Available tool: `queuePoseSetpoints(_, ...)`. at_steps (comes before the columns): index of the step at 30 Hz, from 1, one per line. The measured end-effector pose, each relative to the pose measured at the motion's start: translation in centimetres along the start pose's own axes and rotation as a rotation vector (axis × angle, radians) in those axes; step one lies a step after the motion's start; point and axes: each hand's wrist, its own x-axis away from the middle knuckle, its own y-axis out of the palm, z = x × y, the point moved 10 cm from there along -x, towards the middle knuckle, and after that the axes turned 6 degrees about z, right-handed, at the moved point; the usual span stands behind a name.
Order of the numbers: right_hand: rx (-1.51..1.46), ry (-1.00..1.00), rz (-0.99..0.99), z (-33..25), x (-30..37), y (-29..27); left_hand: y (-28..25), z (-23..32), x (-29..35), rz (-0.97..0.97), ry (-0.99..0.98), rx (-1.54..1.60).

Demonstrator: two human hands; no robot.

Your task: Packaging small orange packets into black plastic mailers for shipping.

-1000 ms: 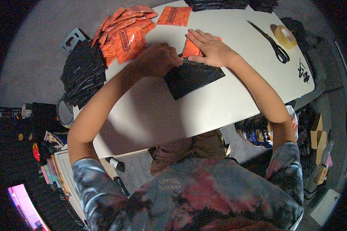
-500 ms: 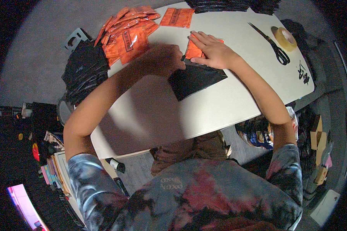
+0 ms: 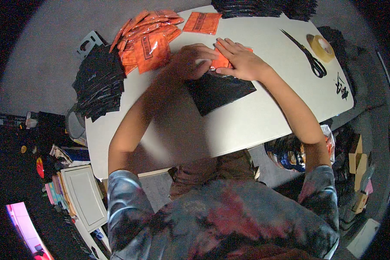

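An orange packet (image 3: 220,62) in clear wrap lies at the far middle of the table, on the upper part of a flat black bag (image 3: 223,93). My right hand (image 3: 245,61) rests flat on the packet with its fingers stretched out. My left hand (image 3: 196,60) is at the packet's left edge, in shadow, its fingers extended and the thumb apart from them. The two hands hide most of the packet and the top of the bag.
Orange wrapped packets (image 3: 154,50) are piled at the far left, with a single packet (image 3: 202,22) beside them. A stack of black bags (image 3: 99,80) overhangs the left edge. More black bags (image 3: 247,8) line the far edge. Scissors (image 3: 310,58) and a tape roll (image 3: 321,47) lie at right.
My left hand has gone from closed at the black bag's upper left edge to stretched fingers at the orange packet. Its elbow has drawn inward. The right hand stays on the packet.
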Motion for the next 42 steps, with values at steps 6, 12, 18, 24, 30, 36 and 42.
queuePoseSetpoints(6, -0.259, -0.026, 0.085, 0.6, 0.0, -1.1, 2.4, -1.1, 1.2, -0.204, -0.06, 0.096)
queuePoseSetpoints(12, -0.564, 0.278, 0.098, 5.4, 0.6, -4.2, 2.2, -0.3, 1.4, -0.308, -0.071, 0.116)
queuePoseSetpoints(18, -0.591, 0.175, 0.113, 5.9, 2.0, -5.1, 2.4, 0.4, 0.7, -0.335, -0.082, 0.024)
queuePoseSetpoints(24, -0.501, 0.055, -0.098, 2.0, 1.8, -4.9, 1.8, -0.9, 1.5, -0.27, -0.157, 0.02)
queuePoseSetpoints(30, -0.393, 0.037, -0.057, 1.5, 2.0, -4.8, 1.7, 0.4, 0.8, -0.272, -0.021, -0.037)
queuePoseSetpoints(36, -0.312, 0.057, -0.121, 0.7, 2.6, -5.2, 2.5, 0.3, 0.9, -0.294, -0.067, -0.088)
queuePoseSetpoints(42, -0.225, 0.034, -0.116, 0.4, 2.6, -5.2, 2.8, -0.7, 1.2, -0.276, -0.15, -0.032)
